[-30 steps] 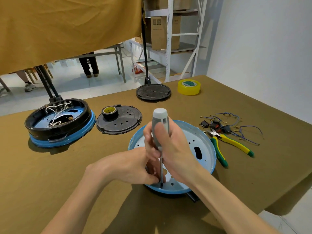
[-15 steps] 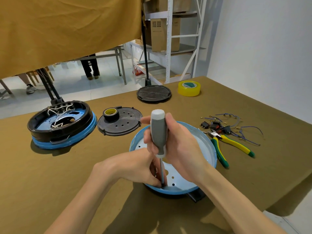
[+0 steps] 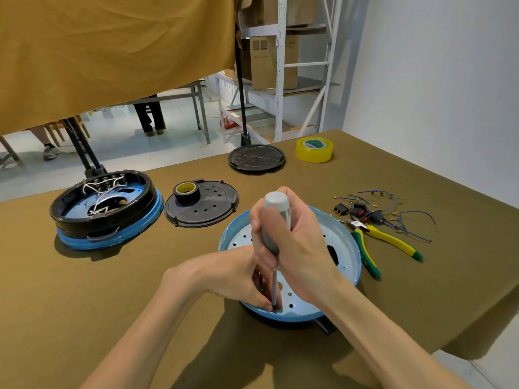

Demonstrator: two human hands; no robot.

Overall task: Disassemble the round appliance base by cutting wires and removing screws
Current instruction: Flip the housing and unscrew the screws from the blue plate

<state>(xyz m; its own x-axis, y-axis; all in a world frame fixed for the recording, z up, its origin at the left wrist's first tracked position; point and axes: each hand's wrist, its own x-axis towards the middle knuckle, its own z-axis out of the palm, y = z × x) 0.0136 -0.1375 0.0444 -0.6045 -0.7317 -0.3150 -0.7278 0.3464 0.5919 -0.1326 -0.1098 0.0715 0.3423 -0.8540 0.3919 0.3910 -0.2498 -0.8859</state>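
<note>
Screwdriver [image 3: 276,220] stands nearly upright in my right hand [image 3: 297,242]; my fingers are curled around its grey handle, and the thin shaft goes down to the near rim of the round blue base [image 3: 348,248]. The tip sits at about 6 o'clock on this base, in one of the small holes of the pale inner plate. My left hand [image 3: 233,273] comes from 8 o'clock and its fingertips pinch around the shaft just above the tip; I cannot tell if they also touch a screw, because the spot is hidden. The base lies on the bench [image 3: 84,304], right in front of me.

At 3 o'clock from the base, just beside its rim, lie the pliers [image 3: 376,237] with yellow and green handles. Beyond them, at about 2 o'clock, there is a small heap of cut blue wires [image 3: 404,217] and black switches [image 3: 356,211]. At 10 o'clock a second base [image 3: 112,217], black on blue, lies open with white wires inside. Between both bases lies a black cover plate [image 3: 207,209] with a roll of black tape [image 3: 186,192] standing on it. At 12 o'clock, far, lies another black disc [image 3: 256,158], and near it a yellow tape roll [image 3: 314,149].
</note>
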